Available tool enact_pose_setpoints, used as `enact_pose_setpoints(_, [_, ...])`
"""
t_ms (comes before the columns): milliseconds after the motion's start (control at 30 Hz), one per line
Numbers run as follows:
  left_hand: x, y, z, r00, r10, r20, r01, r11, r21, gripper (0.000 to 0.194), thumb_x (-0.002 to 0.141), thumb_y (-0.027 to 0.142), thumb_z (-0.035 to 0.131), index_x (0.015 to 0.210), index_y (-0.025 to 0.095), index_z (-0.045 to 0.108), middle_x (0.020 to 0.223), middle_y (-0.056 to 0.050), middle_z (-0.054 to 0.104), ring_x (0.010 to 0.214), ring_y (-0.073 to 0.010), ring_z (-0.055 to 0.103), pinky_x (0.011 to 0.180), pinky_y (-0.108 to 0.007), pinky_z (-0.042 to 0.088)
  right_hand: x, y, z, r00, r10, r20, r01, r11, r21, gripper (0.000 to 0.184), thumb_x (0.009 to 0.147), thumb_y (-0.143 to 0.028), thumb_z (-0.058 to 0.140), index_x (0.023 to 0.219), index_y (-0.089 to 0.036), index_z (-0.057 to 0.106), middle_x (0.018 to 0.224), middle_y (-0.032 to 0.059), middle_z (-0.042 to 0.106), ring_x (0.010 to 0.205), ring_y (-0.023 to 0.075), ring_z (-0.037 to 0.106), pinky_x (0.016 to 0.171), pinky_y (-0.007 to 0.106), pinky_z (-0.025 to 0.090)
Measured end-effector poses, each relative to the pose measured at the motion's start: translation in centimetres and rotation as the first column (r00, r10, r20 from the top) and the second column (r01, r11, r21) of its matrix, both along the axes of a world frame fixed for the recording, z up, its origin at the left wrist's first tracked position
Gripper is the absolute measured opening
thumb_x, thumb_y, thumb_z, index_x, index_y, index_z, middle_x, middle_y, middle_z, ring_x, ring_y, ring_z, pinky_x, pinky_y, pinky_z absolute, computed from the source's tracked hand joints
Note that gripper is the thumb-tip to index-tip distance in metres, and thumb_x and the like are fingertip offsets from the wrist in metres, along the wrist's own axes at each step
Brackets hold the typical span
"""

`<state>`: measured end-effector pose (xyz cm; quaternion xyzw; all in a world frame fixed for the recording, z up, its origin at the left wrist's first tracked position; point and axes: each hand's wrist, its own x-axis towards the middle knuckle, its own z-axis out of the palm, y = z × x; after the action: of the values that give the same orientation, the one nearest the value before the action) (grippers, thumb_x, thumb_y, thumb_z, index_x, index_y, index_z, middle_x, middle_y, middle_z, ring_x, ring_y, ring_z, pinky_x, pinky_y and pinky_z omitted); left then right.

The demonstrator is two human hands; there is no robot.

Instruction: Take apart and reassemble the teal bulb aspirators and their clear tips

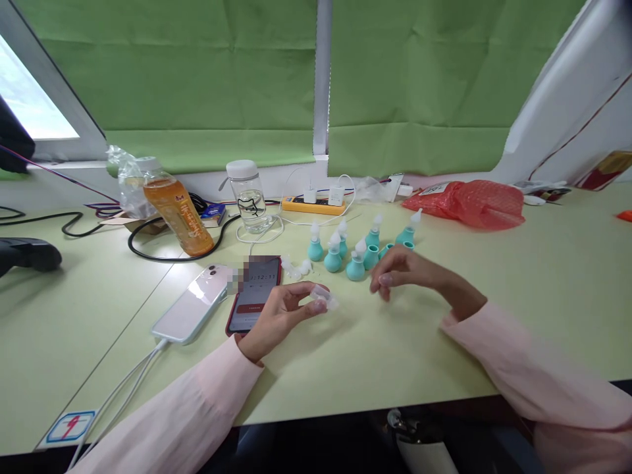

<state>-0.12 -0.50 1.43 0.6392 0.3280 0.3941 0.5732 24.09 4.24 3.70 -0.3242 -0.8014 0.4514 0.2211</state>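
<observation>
My left hand pinches a small translucent plastic nozzle between thumb and fingertips, above the table in front of the phones. To its right, my right hand hovers with fingers loosely bent and apart, and nothing shows in them. It is close to a group of small teal squeeze bulbs and partly covers those at the right. One teal bulb with a clear tip stands upright at the front of the group. Next to it is a teal bulb without a tip. Several loose clear tips lie left of the bulbs.
On the left lie a white phone with cables and a dark phone showing a timer. Behind them stand an orange drink bottle and a clear water bottle. An orange power strip and red bubble wrap are farther back.
</observation>
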Motion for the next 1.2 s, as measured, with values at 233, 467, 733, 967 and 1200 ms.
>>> enact_pose_setpoints(233, [0.1,0.1,-0.4,0.992,0.069,0.102,-0.052,0.986,-0.157,0.037,0.059,0.022,0.069,0.092,0.012,0.057,0.081,-0.007,0.063,0.073,-0.0173,0.059,0.066,-0.033,0.051,2.5,2.9,-1.8,0.683,-0.721,0.116,0.289,0.412,0.864,0.045,0.061,-0.051,0.058,0.089,-0.017,0.063,0.075,0.0082,0.055,0.075,0.0218,0.046,0.059,0.030,0.034])
enact_pose_setpoints(467, [0.1,0.2,-0.3,0.988,0.122,0.099,-0.106,0.983,-0.147,0.026,0.059,0.024,0.069,0.081,0.013,0.061,0.076,-0.004,0.062,0.070,-0.0144,0.058,0.065,-0.029,0.050,2.2,3.3,-2.7,0.662,-0.710,0.241,0.216,0.488,0.845,0.029,0.072,-0.045,0.050,0.078,-0.020,0.064,0.085,0.0091,0.054,0.084,0.0257,0.044,0.065,0.038,0.033])
enact_pose_setpoints(733, [0.0,0.1,0.0,0.987,0.068,0.145,-0.036,0.977,-0.209,0.027,0.060,0.019,0.068,0.083,0.013,0.057,0.067,-0.002,0.060,0.058,-0.0103,0.055,0.055,-0.023,0.047,0.3,1.0,-1.2,0.571,-0.408,-0.712,0.821,0.275,0.500,0.014,0.074,-0.033,0.048,0.081,-0.023,0.041,0.097,0.0061,0.052,0.084,0.0193,0.056,0.068,0.036,0.042])
enact_pose_setpoints(967, [-0.1,0.0,-0.1,0.983,0.009,0.181,0.032,0.974,-0.225,0.027,0.059,0.017,0.069,0.082,0.011,0.056,0.067,-0.004,0.065,0.056,-0.0122,0.059,0.055,-0.025,0.047,-3.7,-3.4,-2.9,0.846,-0.292,-0.446,0.533,0.488,0.691,0.025,0.070,-0.022,0.056,0.091,-0.024,0.042,0.097,0.0082,0.059,0.084,0.0195,0.058,0.065,0.032,0.046])
enact_pose_setpoints(1200, [-0.2,-0.1,-0.2,0.980,-0.054,0.190,0.092,0.976,-0.196,0.018,0.067,0.021,0.064,0.078,0.010,0.056,0.061,-0.003,0.064,0.048,-0.0103,0.058,0.047,-0.020,0.045,-4.8,-4.5,-3.0,0.919,-0.290,-0.268,0.373,0.417,0.829,0.019,0.061,-0.028,0.063,0.071,-0.019,0.050,0.059,0.0002,0.054,0.054,0.0130,0.051,0.051,0.026,0.039])
